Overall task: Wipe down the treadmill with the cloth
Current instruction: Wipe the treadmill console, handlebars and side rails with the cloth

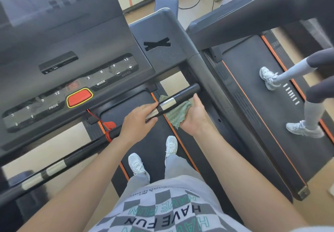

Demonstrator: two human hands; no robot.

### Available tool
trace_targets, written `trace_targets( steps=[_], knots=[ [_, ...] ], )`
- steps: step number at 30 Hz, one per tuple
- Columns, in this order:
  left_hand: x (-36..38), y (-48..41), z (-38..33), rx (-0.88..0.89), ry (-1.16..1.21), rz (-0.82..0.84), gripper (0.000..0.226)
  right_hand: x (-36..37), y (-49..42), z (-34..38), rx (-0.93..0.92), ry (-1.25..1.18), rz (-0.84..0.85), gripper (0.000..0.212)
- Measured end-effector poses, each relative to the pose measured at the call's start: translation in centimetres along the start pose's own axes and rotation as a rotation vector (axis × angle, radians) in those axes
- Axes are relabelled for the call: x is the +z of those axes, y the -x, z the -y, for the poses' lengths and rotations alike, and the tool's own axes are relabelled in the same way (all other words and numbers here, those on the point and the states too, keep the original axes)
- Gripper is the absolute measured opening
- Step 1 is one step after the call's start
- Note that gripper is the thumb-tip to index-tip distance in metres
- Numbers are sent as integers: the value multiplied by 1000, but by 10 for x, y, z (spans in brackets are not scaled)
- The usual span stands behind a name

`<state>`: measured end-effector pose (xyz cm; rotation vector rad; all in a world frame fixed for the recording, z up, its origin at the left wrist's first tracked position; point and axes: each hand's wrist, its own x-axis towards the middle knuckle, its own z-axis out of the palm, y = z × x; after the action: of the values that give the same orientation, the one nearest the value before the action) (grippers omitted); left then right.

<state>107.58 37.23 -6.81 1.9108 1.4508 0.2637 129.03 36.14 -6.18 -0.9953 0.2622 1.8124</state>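
Green cloth [178, 113] slung under the treadmill [162, 32] handlebar [182, 96], lying across it, right hand [194, 117] clutching the cloth just right of the handlebar, left hand [139, 118] curled round the handlebar beside it, handlebar slanting lower-left to upper-right

L grip [139, 118], R grip [194, 117]: both curled.

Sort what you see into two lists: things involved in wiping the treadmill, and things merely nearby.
In the job: cloth, held by right hand; handlebar, gripped by left hand; control panel of the same treadmill.
Merely nearby: neighbouring treadmill; another person's shoes on it.
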Motion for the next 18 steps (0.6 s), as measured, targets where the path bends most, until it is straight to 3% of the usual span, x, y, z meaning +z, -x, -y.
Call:
trace_targets(
  steps=[3, 7, 11, 18],
  knots=[
    [3, 3, 1, 13, -12, -20, 54, -14, -3, 9, -57, 21, -71, 37],
    [5, 6, 3, 23, 2, -34, 55, -24, -1, 15, -154, 153, -290, 10],
    [4, 5, 5, 24, 11, -27, 56, -17, 4, 7, -385, 380, -429, 19],
    [2, 8, 6, 27, -1, -42, 58, 2, 4, -15, -528, 417, -228, 46]
  ],
)
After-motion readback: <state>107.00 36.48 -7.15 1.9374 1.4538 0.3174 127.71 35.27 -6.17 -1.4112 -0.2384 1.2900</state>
